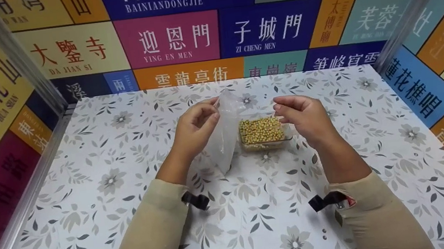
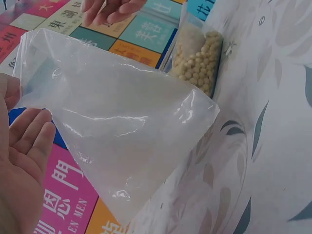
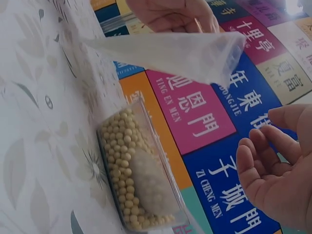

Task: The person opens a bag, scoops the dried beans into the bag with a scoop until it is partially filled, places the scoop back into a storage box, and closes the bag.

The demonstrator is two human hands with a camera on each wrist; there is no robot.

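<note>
A translucent plastic bag (image 1: 226, 134) hangs from my left hand (image 1: 194, 131), which pinches it near its top corner between thumb and fingers. The bag looks flat, with nothing visible inside. Just to its right, a clear rectangular container (image 1: 265, 146) stands on the table, filled with yellow soybeans (image 1: 260, 129). In the right wrist view a pale rounded patch (image 3: 150, 183) shows among the beans; I cannot tell what it is. My right hand (image 1: 306, 117) hovers by the container's right side, its fingers loosely bent and holding nothing.
The table (image 1: 260, 222) has a white cloth with grey flowers and leaves. Panels with coloured sign-like blocks (image 1: 168, 39) stand behind it and at both sides. Black straps (image 1: 195, 200) sit on both sleeves near the wrists.
</note>
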